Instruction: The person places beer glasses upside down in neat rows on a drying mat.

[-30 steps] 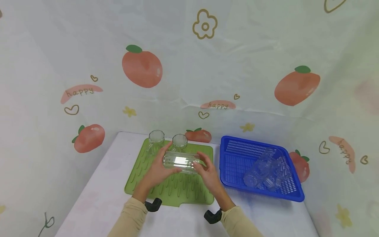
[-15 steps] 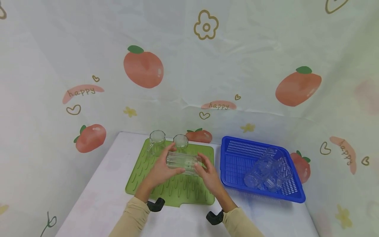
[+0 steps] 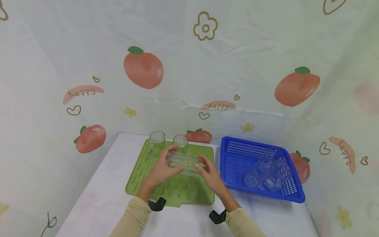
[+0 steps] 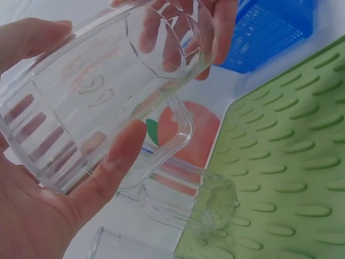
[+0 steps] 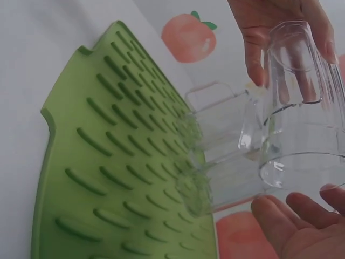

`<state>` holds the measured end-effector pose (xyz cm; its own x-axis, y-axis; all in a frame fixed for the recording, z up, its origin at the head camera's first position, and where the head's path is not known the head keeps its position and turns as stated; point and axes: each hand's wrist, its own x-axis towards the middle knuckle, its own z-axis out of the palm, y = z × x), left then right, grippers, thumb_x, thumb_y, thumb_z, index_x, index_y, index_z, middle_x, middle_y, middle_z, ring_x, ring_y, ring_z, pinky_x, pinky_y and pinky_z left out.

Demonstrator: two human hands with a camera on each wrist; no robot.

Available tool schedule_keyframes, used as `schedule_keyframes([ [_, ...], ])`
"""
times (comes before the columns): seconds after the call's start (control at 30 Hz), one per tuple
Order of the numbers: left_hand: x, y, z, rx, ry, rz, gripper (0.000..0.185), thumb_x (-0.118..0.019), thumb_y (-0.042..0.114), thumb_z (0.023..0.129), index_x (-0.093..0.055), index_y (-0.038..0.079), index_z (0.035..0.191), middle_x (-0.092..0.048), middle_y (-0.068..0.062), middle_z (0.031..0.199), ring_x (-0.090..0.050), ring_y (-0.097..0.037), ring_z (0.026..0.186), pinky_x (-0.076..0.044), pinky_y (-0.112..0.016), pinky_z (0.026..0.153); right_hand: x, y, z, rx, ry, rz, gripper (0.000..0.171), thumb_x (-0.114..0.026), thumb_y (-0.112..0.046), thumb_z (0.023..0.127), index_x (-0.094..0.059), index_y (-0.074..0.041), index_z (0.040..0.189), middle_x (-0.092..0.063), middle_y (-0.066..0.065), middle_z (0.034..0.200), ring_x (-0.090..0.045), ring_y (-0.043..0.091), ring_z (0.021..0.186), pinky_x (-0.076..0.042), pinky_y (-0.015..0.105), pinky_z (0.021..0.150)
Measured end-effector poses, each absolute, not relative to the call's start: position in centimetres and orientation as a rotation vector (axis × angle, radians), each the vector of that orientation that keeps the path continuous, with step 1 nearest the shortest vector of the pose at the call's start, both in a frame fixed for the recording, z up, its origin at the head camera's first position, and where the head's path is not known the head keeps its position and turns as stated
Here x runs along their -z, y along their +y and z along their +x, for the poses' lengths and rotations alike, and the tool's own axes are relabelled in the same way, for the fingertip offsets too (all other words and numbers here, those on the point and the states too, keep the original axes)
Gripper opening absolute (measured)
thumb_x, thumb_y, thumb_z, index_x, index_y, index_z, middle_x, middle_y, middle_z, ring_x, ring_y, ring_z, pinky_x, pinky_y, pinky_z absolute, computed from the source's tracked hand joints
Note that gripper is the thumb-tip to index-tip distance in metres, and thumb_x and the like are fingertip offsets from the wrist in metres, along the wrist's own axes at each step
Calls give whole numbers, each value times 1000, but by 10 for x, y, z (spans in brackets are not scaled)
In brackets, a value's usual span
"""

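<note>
Glasses (image 3: 267,171) piled in the blue basket (image 3: 237,149) blur together.

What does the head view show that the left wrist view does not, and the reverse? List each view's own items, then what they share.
Head view only: the whole blue basket with clear cups lying in it, both sleeves, and the patterned backdrop.
Left wrist view only: the held glass's ribbed wall up close, and a clear handle behind it.
Both: the left hand and right hand holding the glass over the green mat.
</note>
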<state>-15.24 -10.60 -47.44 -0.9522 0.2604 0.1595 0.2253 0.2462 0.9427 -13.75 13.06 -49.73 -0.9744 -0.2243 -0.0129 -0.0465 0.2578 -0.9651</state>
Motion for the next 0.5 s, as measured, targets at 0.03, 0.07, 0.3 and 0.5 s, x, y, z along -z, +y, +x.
schedule_keyframes([
  [0.03, 474, -106, -152, -1858, 2448, 470, 81, -85, 21, 84, -39, 20, 151, -42, -10, 152, -40, -31, 144, -36, -61, 117, 496, 132, -137, 1792, 2386, -253, 59, -54, -36, 106, -35, -16, 158, -41, 19, 160, -53, 42, 137, -50, 58, 106],
  [0.07, 472, -105, -152, -1867, 2444, 459, 80, -85, 21, 84, -40, 20, 150, -42, -9, 152, -40, -30, 145, -36, -61, 117, 495, 133, -137, 1771, 2404, -239, 60, -55, -39, 105, -35, -18, 158, -42, 17, 160, -53, 41, 137, -50, 59, 107],
  [0.3, 465, -100, -155, -1843, 2525, 500, 73, -83, 27, 86, -46, 22, 148, -44, -6, 151, -42, -30, 144, -41, -60, 114, 490, 140, -137, 1737, 2492, -189, 60, -58, -45, 102, -42, -22, 155, -48, 9, 158, -54, 34, 139, -50, 56, 109],
  [0.5, 462, -93, -158, -1788, 2640, 593, 69, -84, 27, 86, -49, 27, 146, -49, -7, 141, -52, -26, 127, -50, -50, 100, 487, 148, -139, 1730, 2537, -238, 57, -59, -37, 104, -44, -14, 154, -49, 15, 156, -53, 38, 140, -47, 55, 112],
])
